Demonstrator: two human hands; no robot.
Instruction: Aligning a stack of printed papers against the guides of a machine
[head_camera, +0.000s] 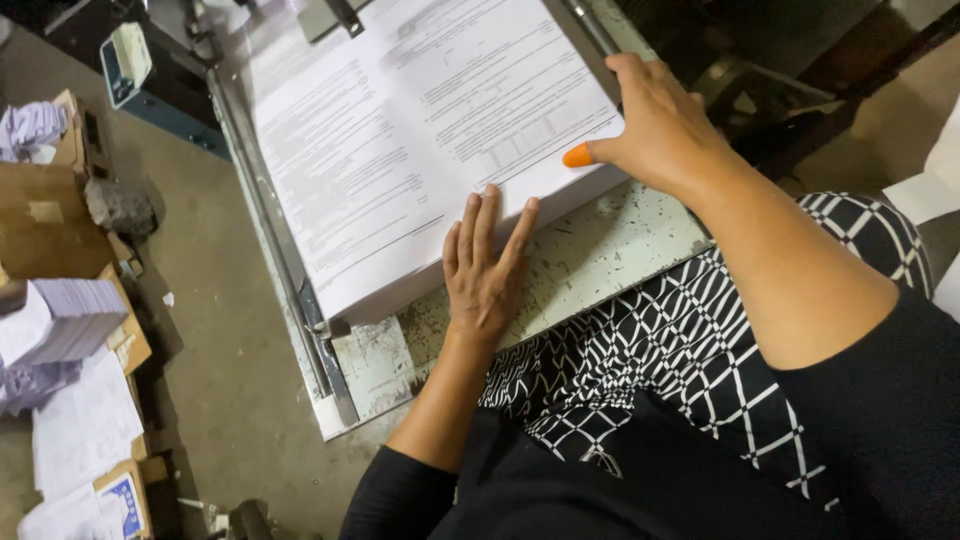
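Note:
A thick stack of printed white paper sheets (400, 140) lies on a worn, pale green metal machine table (600, 250). My left hand (483, 265) rests flat with fingers spread on the stack's near edge, pressing on it. My right hand (665, 125) holds the stack's right side edge, fingers curled over it, and the thumb wears an orange rubber fingertip (577, 155) that touches the top sheet.
A metal side rail (270, 230) runs along the table's left edge. On the concrete floor to the left are cardboard boxes (45, 220), piles of cut paper (60, 320) and loose sheets (85, 425). My patterned black-and-white garment (680, 350) lies against the table's front.

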